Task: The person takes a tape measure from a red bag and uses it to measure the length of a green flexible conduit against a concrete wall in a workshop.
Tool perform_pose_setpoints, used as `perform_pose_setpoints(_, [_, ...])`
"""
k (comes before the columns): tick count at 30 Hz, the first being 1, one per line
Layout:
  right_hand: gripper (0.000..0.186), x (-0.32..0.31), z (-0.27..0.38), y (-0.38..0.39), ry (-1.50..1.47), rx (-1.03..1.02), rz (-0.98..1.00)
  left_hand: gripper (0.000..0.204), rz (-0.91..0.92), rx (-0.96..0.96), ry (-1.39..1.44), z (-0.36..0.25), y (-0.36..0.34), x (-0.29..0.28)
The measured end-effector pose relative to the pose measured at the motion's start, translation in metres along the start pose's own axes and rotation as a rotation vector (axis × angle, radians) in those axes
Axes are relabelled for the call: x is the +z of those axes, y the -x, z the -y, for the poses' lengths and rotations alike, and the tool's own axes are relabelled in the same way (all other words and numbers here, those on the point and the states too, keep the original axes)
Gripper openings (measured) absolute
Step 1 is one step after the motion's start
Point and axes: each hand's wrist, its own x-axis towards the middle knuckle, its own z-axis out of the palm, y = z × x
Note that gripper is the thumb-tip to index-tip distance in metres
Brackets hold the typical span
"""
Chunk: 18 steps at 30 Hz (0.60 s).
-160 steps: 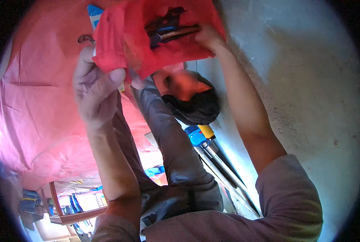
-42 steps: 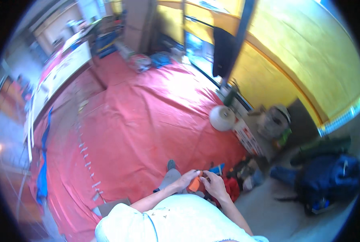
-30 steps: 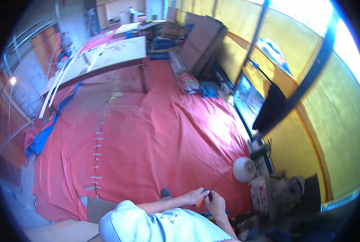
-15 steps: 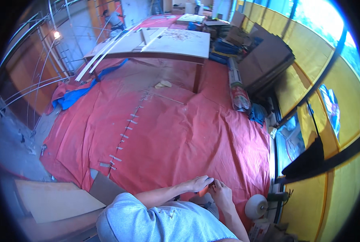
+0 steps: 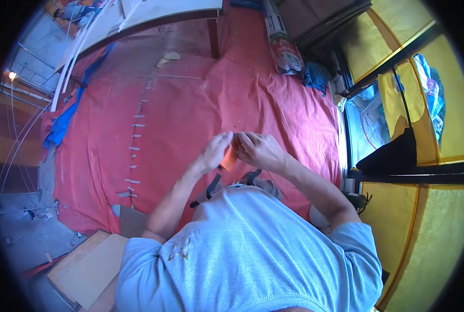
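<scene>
Orange strip [image 5: 229, 159], long axis slanting down-left
Left hand [image 5: 211, 155] and right hand [image 5: 263, 151], fingers [image 5: 247, 142] pinched round its hidden upper end

From here, the handheld object [image 5: 229, 158] looks orange, the T-shirt [image 5: 258, 244] pale blue-grey. Grey tape strips [image 5: 134, 148] dash the red floor sheet [image 5: 190, 114].

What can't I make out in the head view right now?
- Orange item: head view; upper end covered by the left hand and right hand.
- White round object: head view; partly behind the right arm.
- White table: head view; cut off by the top edge.
- Co-worker: head view; hands too small to tell.
</scene>
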Motion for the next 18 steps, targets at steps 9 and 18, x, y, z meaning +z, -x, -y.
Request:
perform_pose_setpoints(9, [0.032, -0.018, -0.144, -0.116, -0.193, -0.048, 0.027, 0.050, -0.083, -0.035, 0.030, -0.062, -0.127, -0.057])
perform_pose_setpoints(18, [0.043, -0.022, -0.282, -0.239, -0.119, 0.086, -0.029, 0.046, 0.068, -0.071, 0.167, -0.132, -0.324, -0.144])
